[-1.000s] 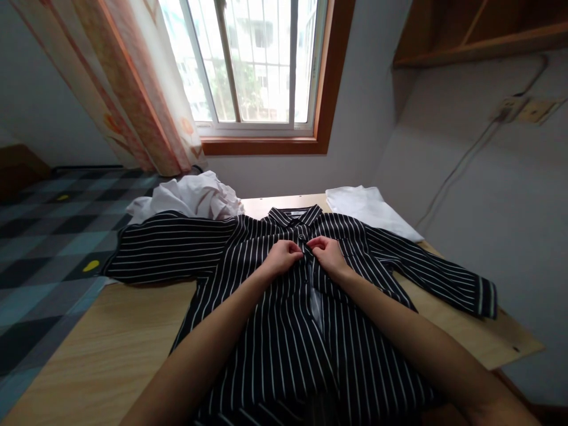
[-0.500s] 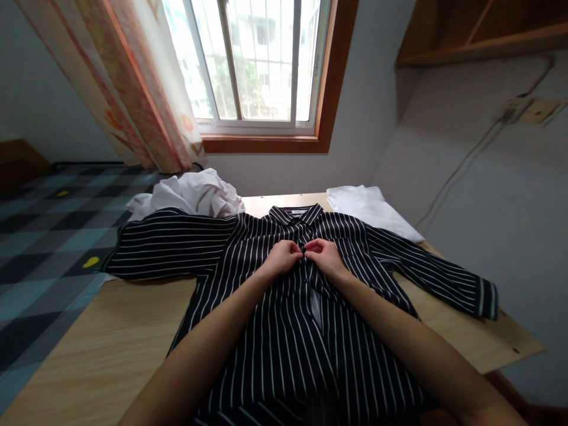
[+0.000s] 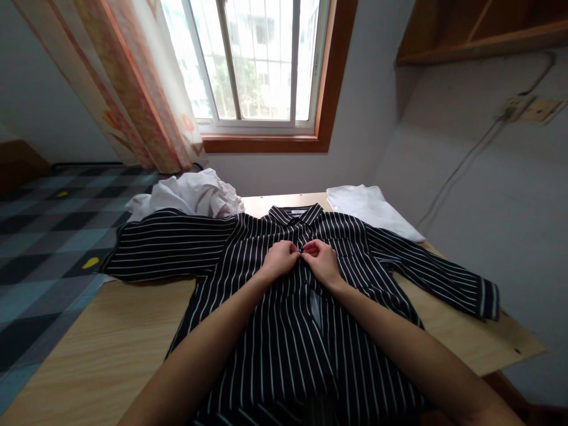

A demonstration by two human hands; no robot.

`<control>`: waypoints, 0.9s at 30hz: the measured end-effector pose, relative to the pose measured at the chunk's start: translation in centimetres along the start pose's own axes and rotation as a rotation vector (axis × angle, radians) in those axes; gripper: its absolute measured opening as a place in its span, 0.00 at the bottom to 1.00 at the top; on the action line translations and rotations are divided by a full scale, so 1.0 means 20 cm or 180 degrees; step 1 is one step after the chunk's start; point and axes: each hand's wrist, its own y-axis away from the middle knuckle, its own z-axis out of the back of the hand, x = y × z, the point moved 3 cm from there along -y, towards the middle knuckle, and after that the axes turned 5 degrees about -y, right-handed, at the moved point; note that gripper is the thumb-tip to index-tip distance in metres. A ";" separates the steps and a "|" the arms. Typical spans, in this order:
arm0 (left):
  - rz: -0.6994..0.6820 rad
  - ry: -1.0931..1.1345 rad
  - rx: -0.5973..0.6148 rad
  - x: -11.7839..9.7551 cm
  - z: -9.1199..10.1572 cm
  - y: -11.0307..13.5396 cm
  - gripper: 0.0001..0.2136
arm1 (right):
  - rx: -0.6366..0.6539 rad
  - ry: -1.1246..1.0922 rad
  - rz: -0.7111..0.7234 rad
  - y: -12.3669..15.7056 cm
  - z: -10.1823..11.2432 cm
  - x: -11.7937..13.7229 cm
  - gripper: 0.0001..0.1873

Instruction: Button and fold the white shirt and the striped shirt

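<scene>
A black shirt with white stripes [image 3: 275, 319] lies spread front up, its collar at the far end and its sleeves out to both sides. On its front placket, below the collar, my left hand [image 3: 283, 258] pinches the cloth with thumb and forefinger. My right hand [image 3: 322, 261] meets it there, fingertips closed on the same edge and almost touching the left ones. Any button between the fingertips is too small to make out. Below the hands the placket parts, and a pale strip shows in the gap.
The shirt rests on a wooden board [image 3: 146, 313]. Behind it sit a crumpled white cloth [image 3: 195, 192] at the left and a folded white cloth [image 3: 370, 207] at the right. A bed with a checked cover [image 3: 57, 236] adjoins the left side; a cable [image 3: 457, 168] hangs along the right wall.
My right hand has shifted slightly left, closer against the left fingertips. My left hand stays nearly in place, and the shirt lies as before.
</scene>
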 end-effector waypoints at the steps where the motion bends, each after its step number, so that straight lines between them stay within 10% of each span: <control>1: 0.0007 0.0127 0.0039 0.01 0.00 -0.01 0.06 | -0.0019 -0.0069 -0.0019 0.00 0.00 -0.01 0.05; 27: 0.0017 0.1045 0.0215 0.06 -0.03 -0.04 0.08 | 0.0130 -0.1397 -0.0517 -0.03 0.01 -0.07 0.07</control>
